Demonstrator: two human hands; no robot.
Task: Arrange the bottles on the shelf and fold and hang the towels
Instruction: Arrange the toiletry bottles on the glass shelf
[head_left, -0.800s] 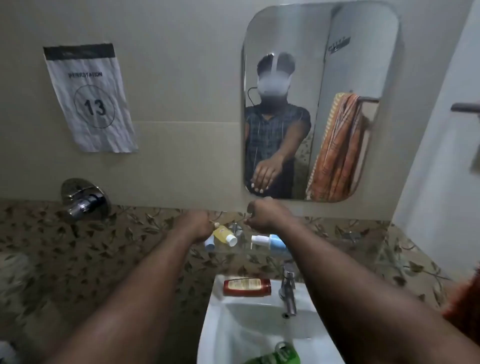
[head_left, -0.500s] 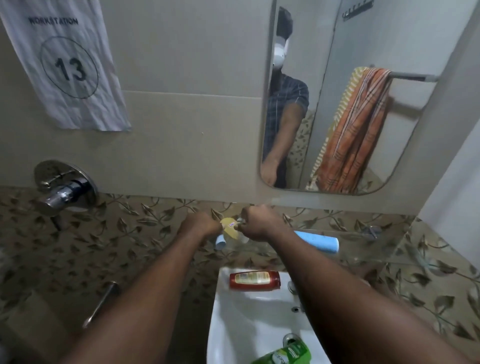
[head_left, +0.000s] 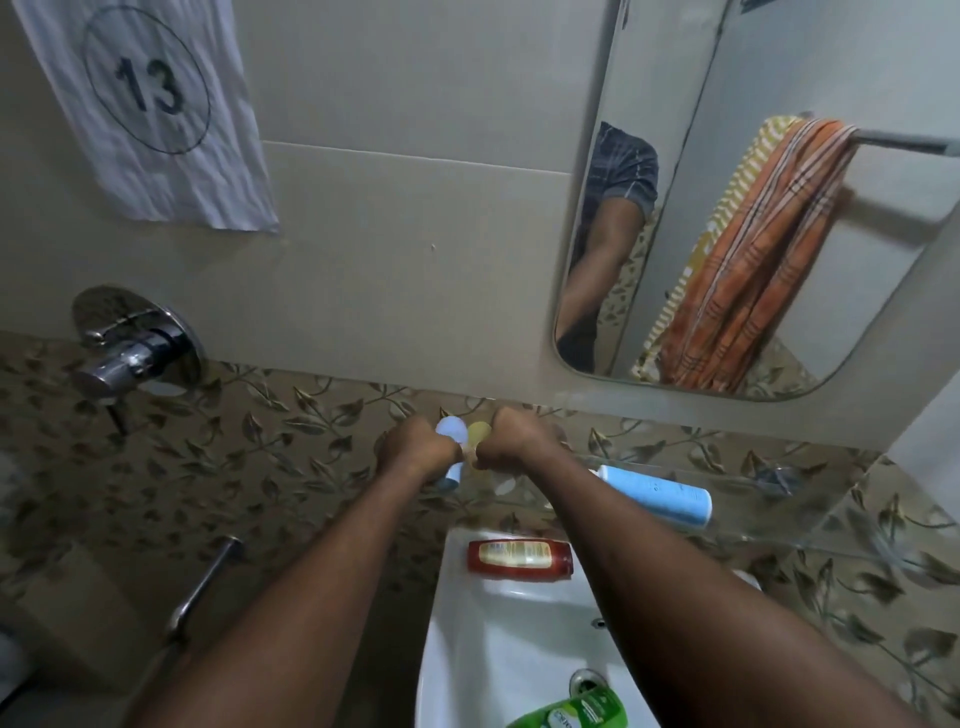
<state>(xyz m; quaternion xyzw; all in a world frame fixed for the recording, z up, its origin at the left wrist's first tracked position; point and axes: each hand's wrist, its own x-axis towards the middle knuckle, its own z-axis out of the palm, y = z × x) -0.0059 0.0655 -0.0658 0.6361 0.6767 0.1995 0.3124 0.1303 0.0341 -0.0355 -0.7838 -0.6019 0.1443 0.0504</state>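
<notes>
My left hand (head_left: 415, 449) is closed around a small pale blue bottle (head_left: 451, 430) held upright at the left end of the glass shelf (head_left: 810, 514). Right beside it, my right hand (head_left: 511, 441) grips a small yellow bottle (head_left: 479, 432), also upright; the two bottles touch. A larger light blue bottle (head_left: 657, 493) lies on its side on the shelf to the right. A red-brown bottle (head_left: 519, 558) lies flat on the back rim of the white sink (head_left: 467, 649). A green bottle (head_left: 576, 712) lies in the basin. An orange striped towel (head_left: 748, 260) shows in the mirror, draped over a bar.
A mirror (head_left: 675, 130) hangs above the shelf. A chrome shower valve (head_left: 132, 348) juts from the wall at left, with a metal bar (head_left: 202, 587) below it. A paper sign marked 13 (head_left: 150, 104) hangs at top left. The sink drain (head_left: 587, 680) sits near the green bottle.
The view has moved closer and tilted down. The yellow and pale blue bottles, tilted before, now stand upright side by side in my hands. The large blue bottle lies as before.
</notes>
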